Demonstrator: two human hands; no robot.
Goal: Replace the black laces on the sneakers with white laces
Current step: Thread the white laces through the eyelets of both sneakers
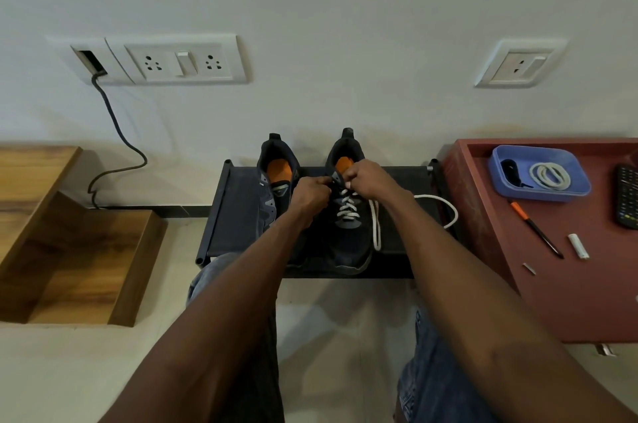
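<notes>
- At the far left I saw a wooden stepped unit (pixel 69 250) on the floor, with a dark cable (pixel 117 132) dropping from the wall sockets (pixel 179 59) above it.
- A low black rack (pixel 238 215) stood against the wall; the left sneaker (pixel 272 187) sat near its middle, long axis running from the front edge to the back edge, heel toward the wall.
- My left hand (pixel 310 196) was curled at the upper eyelets of the right sneaker (pixel 348 232), fingers pinching there; what exactly they pinched I could not tell.
- That sneaker lay parallel to the first, toe at the front edge, white lace (pixel 347 206) crisscrossed up its tongue.
- My right hand (pixel 369 180) was curled and pinching the lace at the top eyelet; the loose tail looped toward the rack's right edge.
- On the red table (pixel 552 284), near its back edge, a blue tray (pixel 511 193) held a coiled white lace (pixel 549 175) and a black lace (pixel 509 168); a pen (pixel 537 229) lay just in front of it.
</notes>
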